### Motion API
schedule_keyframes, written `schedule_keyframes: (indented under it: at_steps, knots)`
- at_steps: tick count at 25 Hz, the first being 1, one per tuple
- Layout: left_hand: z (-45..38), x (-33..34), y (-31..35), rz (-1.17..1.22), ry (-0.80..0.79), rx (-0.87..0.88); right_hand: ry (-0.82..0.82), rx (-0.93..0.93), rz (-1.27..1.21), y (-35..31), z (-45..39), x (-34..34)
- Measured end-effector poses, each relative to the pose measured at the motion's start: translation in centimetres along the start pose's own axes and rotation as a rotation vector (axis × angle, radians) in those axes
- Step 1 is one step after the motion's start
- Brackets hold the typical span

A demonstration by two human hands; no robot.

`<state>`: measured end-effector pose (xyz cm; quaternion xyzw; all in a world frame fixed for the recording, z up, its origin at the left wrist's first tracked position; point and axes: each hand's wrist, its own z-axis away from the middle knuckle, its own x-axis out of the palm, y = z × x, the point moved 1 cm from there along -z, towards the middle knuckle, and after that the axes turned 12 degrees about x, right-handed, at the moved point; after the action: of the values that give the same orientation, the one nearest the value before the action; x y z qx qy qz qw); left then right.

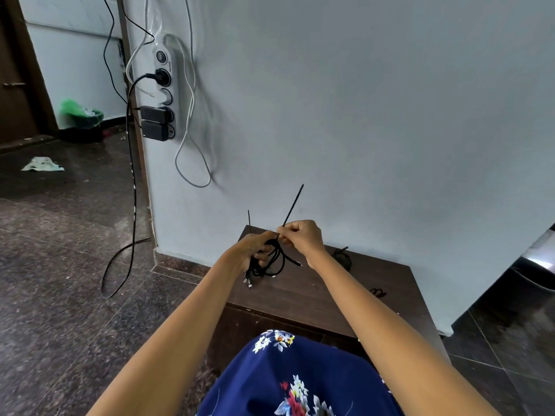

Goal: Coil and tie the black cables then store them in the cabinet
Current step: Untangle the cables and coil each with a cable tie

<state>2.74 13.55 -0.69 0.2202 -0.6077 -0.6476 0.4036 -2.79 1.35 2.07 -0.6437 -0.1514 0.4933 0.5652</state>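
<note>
My left hand [253, 246] grips a coiled bundle of black cables [271, 261] above the dark brown cabinet top [315, 283]; several plug ends hang below it. My right hand [300, 235] pinches a black tie [292, 205] at the top of the bundle. One long end of the tie sticks up to the right, and a thinner end stands up to the left. A second coil of black cable [342, 256] lies on the cabinet top behind my right wrist.
A small dark red band [379, 292] lies on the cabinet top at the right. A white power strip [165, 91] with black plugs hangs on the wall at left, and its black and white cords trail to the dark floor. A dark object stands at the far right.
</note>
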Motion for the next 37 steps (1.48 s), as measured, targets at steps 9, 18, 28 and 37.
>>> schedule_keyframes:
  at_steps: [9,18,28,37]
  knots:
    - [-0.8,1.3,-0.6,0.112,0.070,0.009,0.062,0.030,-0.094,1.0,-1.0,0.6]
    - [-6.4,4.4,-7.6,0.363,0.223,-0.084,-0.384,0.293,-0.211,10.3,-4.4,-1.5]
    - [-14.8,5.7,-10.6,-0.206,0.382,-0.173,0.011,0.285,0.192,13.4,-12.7,1.1]
    - [-15.3,5.3,-9.9,-0.247,0.340,0.004,0.020,0.243,0.308,13.1,-15.0,-0.1]
